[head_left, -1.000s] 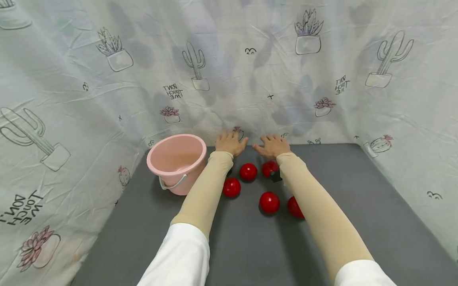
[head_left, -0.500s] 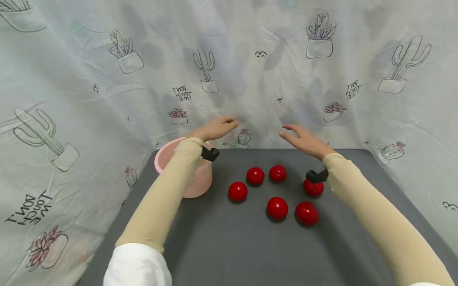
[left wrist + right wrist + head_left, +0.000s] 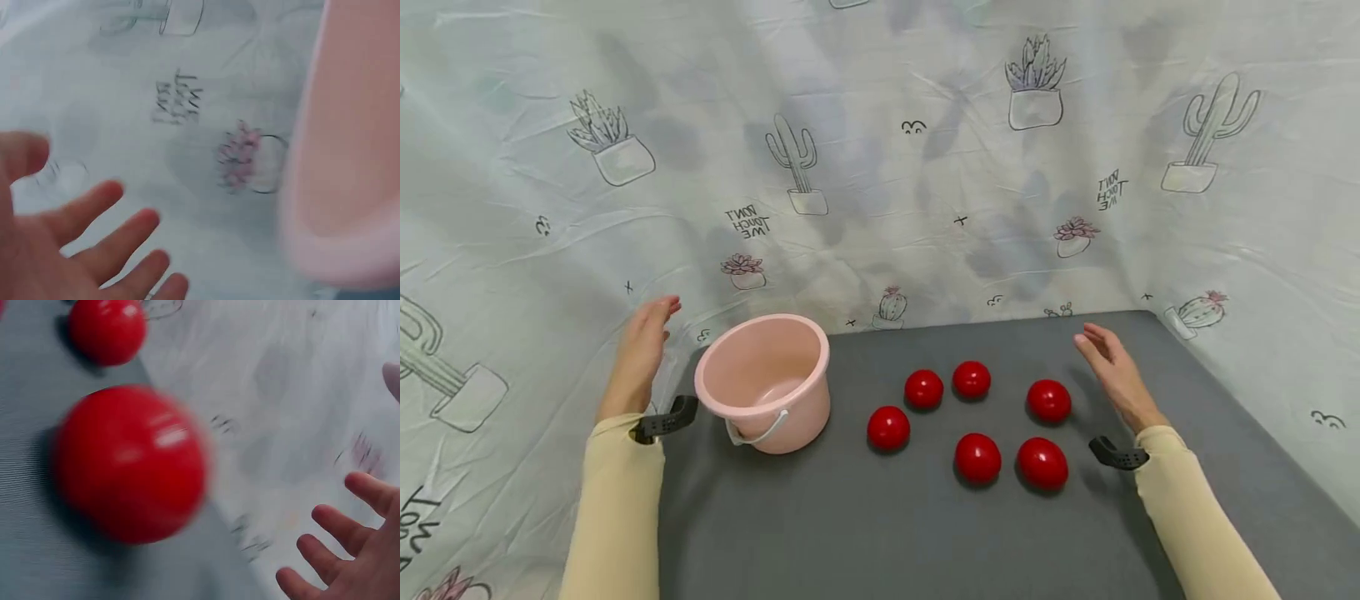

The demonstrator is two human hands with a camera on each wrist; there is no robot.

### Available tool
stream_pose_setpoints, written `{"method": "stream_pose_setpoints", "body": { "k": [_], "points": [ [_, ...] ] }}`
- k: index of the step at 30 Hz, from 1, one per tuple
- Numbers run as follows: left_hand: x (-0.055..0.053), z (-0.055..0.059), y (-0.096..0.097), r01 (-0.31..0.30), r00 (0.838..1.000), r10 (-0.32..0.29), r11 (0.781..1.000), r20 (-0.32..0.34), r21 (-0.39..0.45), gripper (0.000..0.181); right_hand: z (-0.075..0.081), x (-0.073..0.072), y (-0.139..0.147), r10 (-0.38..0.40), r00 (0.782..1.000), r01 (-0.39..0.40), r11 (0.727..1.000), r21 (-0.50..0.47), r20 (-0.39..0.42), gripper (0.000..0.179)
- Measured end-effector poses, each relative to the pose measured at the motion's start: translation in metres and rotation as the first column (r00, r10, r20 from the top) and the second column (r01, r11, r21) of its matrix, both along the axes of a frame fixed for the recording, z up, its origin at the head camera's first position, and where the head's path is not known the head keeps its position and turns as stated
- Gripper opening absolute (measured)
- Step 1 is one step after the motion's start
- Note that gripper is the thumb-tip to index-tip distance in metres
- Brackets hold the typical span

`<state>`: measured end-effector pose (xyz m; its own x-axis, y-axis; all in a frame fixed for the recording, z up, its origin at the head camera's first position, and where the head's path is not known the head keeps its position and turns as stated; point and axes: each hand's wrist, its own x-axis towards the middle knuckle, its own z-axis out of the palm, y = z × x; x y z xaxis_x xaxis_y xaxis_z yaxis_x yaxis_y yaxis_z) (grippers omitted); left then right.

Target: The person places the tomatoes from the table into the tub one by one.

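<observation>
My left hand (image 3: 642,354) is raised at the left of the pink bucket (image 3: 816,408), apart from it and holding nothing. In the left wrist view its fingers are spread, with the bucket's rim (image 3: 300,250) to the right. My right hand (image 3: 1116,375) hovers at the right of several glossy red balls, its fingers loosely extended and nothing in them. Nearest to it lies one red ball (image 3: 1048,402), and another red ball (image 3: 1042,464) lies in front of that. In the right wrist view a large red ball (image 3: 131,464) stands apart from the fingers.
More red balls lie mid-table: a left red ball (image 3: 888,429), two back ones and a front red ball (image 3: 977,459). The grey tabletop (image 3: 850,533) ends at a pale curtain (image 3: 865,167) printed with cacti. A white handle (image 3: 763,432) hangs on the bucket's front.
Both hands have moved apart from the table's back: the left past the bucket to its far left side, the right out to the right. The bucket and balls have come into fuller view.
</observation>
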<state>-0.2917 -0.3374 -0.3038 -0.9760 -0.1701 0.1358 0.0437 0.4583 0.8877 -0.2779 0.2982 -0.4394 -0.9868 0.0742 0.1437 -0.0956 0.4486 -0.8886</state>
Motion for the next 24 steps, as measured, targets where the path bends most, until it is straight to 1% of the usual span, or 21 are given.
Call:
{"method": "stream_pose_setpoints", "body": {
  "k": [1, 2, 3, 4, 5, 6, 7, 8, 9, 10, 12, 13, 15, 16, 17, 18, 20, 22, 24],
  "points": [
    [0.001, -0.012, -0.004, -0.064, 0.998, 0.066, 0.993, -0.017, 0.099, 0.064, -0.011, 0.001, -0.002, -0.013, 1.000, 0.012, 0.997, -0.082, -0.007, 0.069],
    [0.002, -0.024, -0.006, -0.122, 0.991, 0.131, 0.972, -0.032, 0.202, 0.060, -0.022, 0.002, -0.005, -0.023, 1.000, 0.019, 0.984, -0.177, -0.020, 0.066],
    [0.003, -0.036, -0.007, -0.167, 0.980, 0.193, 0.935, -0.053, 0.312, 0.055, -0.031, 0.003, -0.007, -0.030, 0.999, 0.017, 0.962, -0.272, -0.045, 0.062],
    [0.004, -0.048, -0.007, -0.200, 0.966, 0.250, 0.887, -0.067, 0.417, 0.051, -0.039, 0.003, -0.009, -0.030, 0.996, -0.001, 0.931, -0.364, -0.078, 0.057],
    [0.006, -0.059, -0.006, -0.217, 0.951, 0.299, 0.832, -0.083, 0.511, 0.046, -0.046, 0.003, -0.011, -0.019, 0.993, -0.033, 0.898, -0.439, -0.115, 0.050],
    [0.008, -0.069, -0.006, -0.216, 0.939, 0.330, 0.784, -0.096, 0.582, 0.043, -0.051, 0.003, -0.013, 0.004, 0.988, -0.080, 0.863, -0.499, -0.152, 0.044],
    [0.011, -0.077, -0.006, -0.207, 0.933, 0.344, 0.749, -0.103, 0.629, 0.042, -0.056, 0.003, -0.014, 0.035, 0.982, -0.130, 0.835, -0.535, -0.184, 0.038],
    [0.013, -0.085, -0.006, -0.189, 0.935, 0.339, 0.725, -0.104, 0.662, 0.043, -0.060, 0.003, -0.016, 0.062, 0.976, -0.167, 0.827, -0.538, -0.208, 0.034],
    [0.016, -0.091, -0.006, -0.165, 0.944, 0.314, 0.713, -0.099, 0.681, 0.045, -0.063, 0.003, -0.017, 0.089, 0.971, -0.195, 0.830, -0.522, -0.222, 0.034],
    [0.019, -0.095, -0.006, -0.139, 0.957, 0.276, 0.712, -0.092, 0.689, 0.048, -0.065, 0.003, -0.018, 0.115, 0.969, -0.214, 0.840, -0.498, -0.221, 0.034],
    [0.023, -0.101, -0.003, -0.085, 0.978, 0.192, 0.721, -0.080, 0.688, 0.052, -0.067, 0.003, -0.020, 0.141, 0.971, -0.211, 0.885, -0.414, -0.194, 0.038],
    [0.024, -0.103, -0.001, -0.065, 0.984, 0.162, 0.724, -0.077, 0.687, 0.053, -0.068, 0.003, -0.021, 0.139, 0.976, -0.192, 0.911, -0.366, -0.168, 0.041],
    [0.024, -0.105, 0.004, -0.024, 0.987, 0.128, 0.714, -0.096, 0.700, 0.055, -0.068, 0.004, -0.022, 0.123, 0.986, -0.150, 0.947, -0.284, -0.111, 0.049],
    [0.023, -0.105, 0.007, -0.015, 0.986, 0.129, 0.712, -0.109, 0.702, 0.054, -0.068, 0.005, -0.022, 0.111, 0.991, -0.126, 0.964, -0.236, -0.079, 0.051],
    [0.021, -0.105, 0.010, -0.015, 0.983, 0.138, 0.712, -0.119, 0.702, 0.054, -0.068, 0.005, -0.022, 0.103, 0.993, -0.112, 0.974, -0.196, -0.055, 0.054],
    [0.019, -0.106, 0.013, -0.012, 0.980, 0.148, 0.707, -0.131, 0.707, 0.053, -0.068, 0.005, -0.022, 0.100, 0.994, -0.104, 0.981, -0.163, -0.034, 0.055],
    [0.014, -0.107, 0.018, -0.007, 0.977, 0.156, 0.707, -0.146, 0.707, 0.052, -0.068, 0.005, -0.023, 0.108, 0.994, -0.108, 0.988, -0.106, -0.011, 0.057],
    [0.009, -0.111, 0.021, -0.003, 0.979, 0.147, 0.705, -0.143, 0.709, 0.051, -0.068, 0.004, -0.023, 0.129, 0.992, -0.129, 0.989, -0.065, -0.004, 0.056],
    [0.002, -0.116, 0.022, 0.007, 0.981, 0.134, 0.696, -0.138, 0.718, 0.051, -0.070, 0.002, -0.022, 0.156, 0.988, -0.156, 0.987, -0.036, -0.009, 0.055]
  ]
}}
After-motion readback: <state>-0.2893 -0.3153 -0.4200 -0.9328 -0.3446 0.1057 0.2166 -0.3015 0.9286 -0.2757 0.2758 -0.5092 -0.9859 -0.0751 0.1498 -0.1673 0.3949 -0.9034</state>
